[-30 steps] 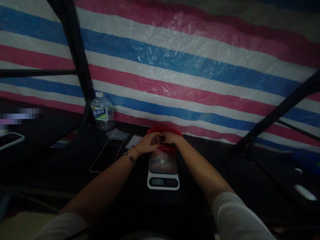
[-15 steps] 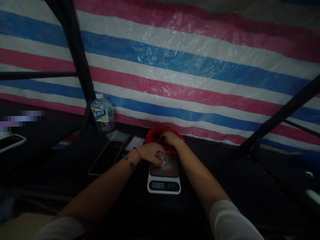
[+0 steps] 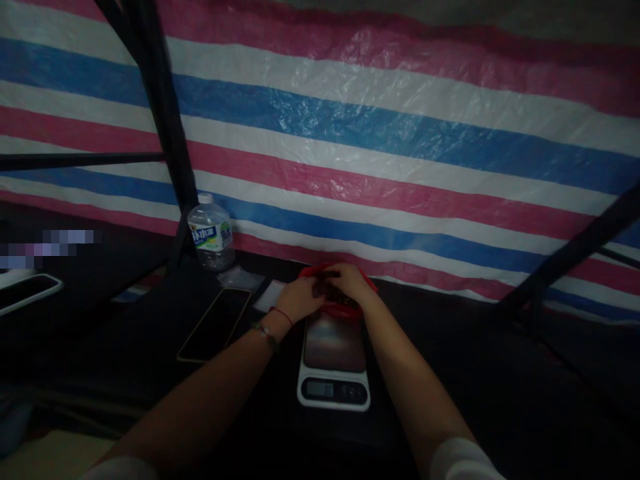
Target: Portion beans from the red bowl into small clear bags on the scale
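Note:
My left hand point(image 3: 301, 297) is over the left rim of a red container point(image 3: 370, 283), its fingers curled inward. Whatever it holds is too dark to make out. From the right, my right hand point(image 3: 347, 280) reaches into the same container, fingers bent down at its dark, small-pieced contents point(image 3: 345, 301). The two hands' fingers are close together, and their tips are hidden. Just in front of the container is a white kitchen scale point(image 3: 334, 395) with a bare metal plate and a lit display.
Left of the scale lies a dark phone point(image 3: 216, 325), with clear plastic bags point(image 3: 241, 280) and a white card point(image 3: 270, 295) behind it. A large clear bottle point(image 3: 211, 233) stands by a black frame post point(image 3: 173, 133). Another phone point(image 3: 30, 293) lies far left. Striped sheeting point(image 3: 400, 147) hangs behind.
My left hand has moved from above the scale plate, where it held something clear, forward to the red container. My right hand stays at the container. The view has shifted slightly.

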{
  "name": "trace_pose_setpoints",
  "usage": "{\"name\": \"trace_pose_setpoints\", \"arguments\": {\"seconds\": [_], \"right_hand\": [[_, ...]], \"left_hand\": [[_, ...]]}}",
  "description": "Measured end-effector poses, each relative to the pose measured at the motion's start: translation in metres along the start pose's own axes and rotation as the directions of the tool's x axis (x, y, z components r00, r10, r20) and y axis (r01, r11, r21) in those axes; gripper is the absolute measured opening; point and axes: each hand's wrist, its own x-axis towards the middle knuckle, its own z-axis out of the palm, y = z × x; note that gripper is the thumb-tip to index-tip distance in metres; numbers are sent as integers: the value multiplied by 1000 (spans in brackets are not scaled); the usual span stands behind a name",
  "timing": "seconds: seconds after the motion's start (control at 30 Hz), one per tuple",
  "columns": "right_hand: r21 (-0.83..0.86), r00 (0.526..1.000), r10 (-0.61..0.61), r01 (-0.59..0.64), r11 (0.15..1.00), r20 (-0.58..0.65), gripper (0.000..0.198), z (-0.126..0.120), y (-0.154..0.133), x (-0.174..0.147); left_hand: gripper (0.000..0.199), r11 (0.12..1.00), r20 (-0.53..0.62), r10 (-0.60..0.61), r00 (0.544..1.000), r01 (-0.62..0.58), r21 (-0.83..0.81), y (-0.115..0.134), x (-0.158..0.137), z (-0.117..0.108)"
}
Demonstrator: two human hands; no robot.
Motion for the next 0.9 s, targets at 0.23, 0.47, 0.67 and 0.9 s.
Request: {"name": "trace_pose_setpoints", "arguments": {"seconds": [0.23,0.47,0.67,0.9], "right_hand": [[34,995,-50,47,998,86,34,4,-7,-4],[92,998,-38,34,995,46,48,4,-7,-5],[22,994,2,-5,1000,110,21,-1,-13,-4],[-53,996,-92,92,994,6,18,4,-14,1]], "left_hand": [[38,999,-28,-49,998,50,22,0,3,7],[38,998,-37,-43,998,45,48,-2,3,11],[39,1000,-65,-22,998,23,20,-3,4,12],[39,1000,-80,9,997,-9,-7,-3,5,15]]}}
